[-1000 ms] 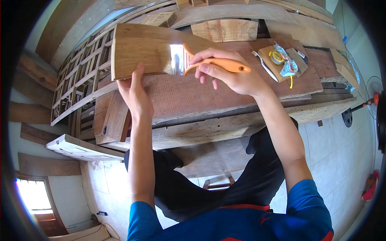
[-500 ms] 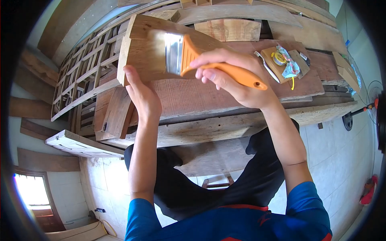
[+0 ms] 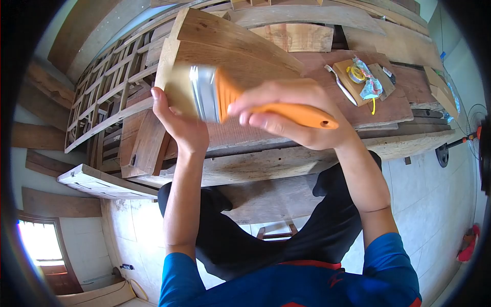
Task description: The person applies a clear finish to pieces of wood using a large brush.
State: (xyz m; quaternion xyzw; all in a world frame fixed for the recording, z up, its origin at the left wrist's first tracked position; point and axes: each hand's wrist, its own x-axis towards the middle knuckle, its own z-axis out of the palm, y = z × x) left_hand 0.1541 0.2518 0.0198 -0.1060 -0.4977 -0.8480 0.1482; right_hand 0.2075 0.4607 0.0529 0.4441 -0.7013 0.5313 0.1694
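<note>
My right hand (image 3: 296, 110) is closed round the orange handle of a wide paintbrush (image 3: 207, 94) with a silver ferrule. The brush's pale bristles, blurred, lie against the near left part of a wooden block (image 3: 230, 46), which is tilted up above the bench. My left hand (image 3: 181, 123) grips the block's lower left edge, thumb at the outer side and the other fingers mostly hidden behind the wood and brush.
Under the block is a reddish board (image 3: 255, 123) on a stack of planks. To the right, a small wood piece (image 3: 348, 69) bears a yellow tape roll (image 3: 356, 74), a crumpled packet (image 3: 372, 88) and a toothbrush (image 3: 341, 86). Slatted wooden frames (image 3: 110, 92) stand left.
The brush and my right hand have moved down and slightly left. The block has been tilted so that more of its upper face shows. My left hand still grips it.
</note>
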